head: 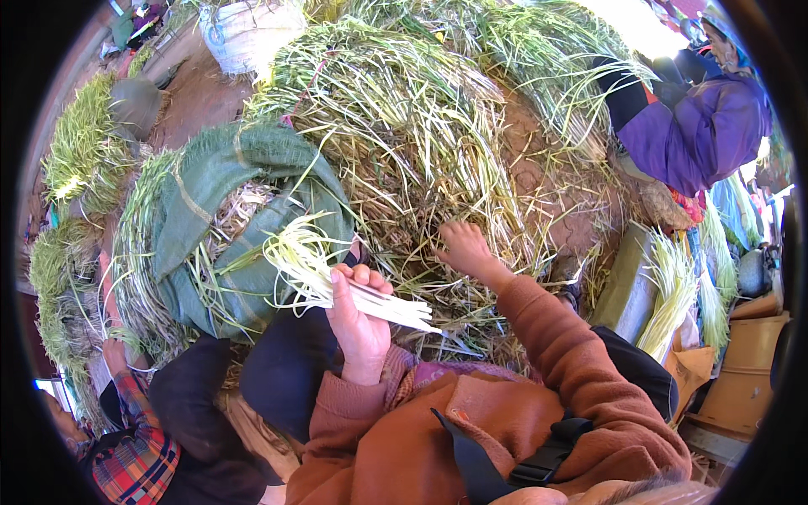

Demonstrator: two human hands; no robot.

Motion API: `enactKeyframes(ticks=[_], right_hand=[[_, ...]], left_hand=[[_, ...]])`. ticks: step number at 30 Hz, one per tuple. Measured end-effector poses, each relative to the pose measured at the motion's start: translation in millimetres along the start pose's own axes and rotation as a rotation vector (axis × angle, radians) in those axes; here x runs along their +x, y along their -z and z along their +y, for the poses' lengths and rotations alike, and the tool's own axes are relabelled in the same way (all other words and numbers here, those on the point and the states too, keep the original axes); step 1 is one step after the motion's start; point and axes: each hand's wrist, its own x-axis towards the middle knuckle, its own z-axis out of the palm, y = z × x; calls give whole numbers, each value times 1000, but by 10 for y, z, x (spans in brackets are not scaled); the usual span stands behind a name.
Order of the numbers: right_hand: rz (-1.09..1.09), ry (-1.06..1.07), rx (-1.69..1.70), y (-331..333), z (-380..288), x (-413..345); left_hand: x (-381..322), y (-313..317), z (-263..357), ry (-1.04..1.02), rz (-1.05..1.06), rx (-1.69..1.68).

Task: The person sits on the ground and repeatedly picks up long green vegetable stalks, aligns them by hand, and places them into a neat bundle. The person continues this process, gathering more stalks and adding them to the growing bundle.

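My left hand point(362, 315) grips a small bunch of pale, long-stemmed greens point(394, 308). Its white stem ends point to the right, and the yellowish leaf ends droop left over a green woven sack point(252, 170). Over the near edge of a large heap of long green stalks point(404, 120) is my right hand point(466, 247), its fingers slightly spread and nothing visible in them. Dry, brownish stalks lie tangled just beyond it. Whether its fingertips touch the heap I cannot tell. The sack's mouth is rolled back, showing pale dry scraps point(243, 208) inside.
A person in a purple sleeve point(694, 129) handles stalks at the upper right. Another in a plaid sleeve point(136, 461) sits close on my left. A grey block point(622, 284) stands right, beside a bundle of pale stalks point(672, 290). A white sack point(252, 35) lies at the back.
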Motion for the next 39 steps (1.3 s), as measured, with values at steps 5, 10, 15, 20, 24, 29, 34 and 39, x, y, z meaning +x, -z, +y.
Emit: enactKeyframes(ticks=[5, 10, 15, 20, 24, 29, 34, 39], right_hand=[[-260, 92, -234, -293, 101, -635], [-467, 143, -167, -163, 177, -1073], [-851, 173, -79, -236, 61, -1545], [-1095, 94, -77, -349, 108, -1778], [-926, 199, 150, -130, 215, -1424], [-83, -4, 603, 79, 475, -831], [60, -370, 326, -260, 637, -785], [-107, -276, 440, -263, 692, -838]], left_hand=[[2, 12, 11, 57, 9, 35], [-34, 14, -21, 95, 5, 17], [-53, 6, -31, 93, -25, -20], [-45, 29, -50, 114, -50, -69], [-34, 64, -82, 131, -79, -83], [-15, 83, -114, 189, -83, -91], [-12, 96, -140, 248, -133, -139], [-13, 139, -187, 297, -208, -151]])
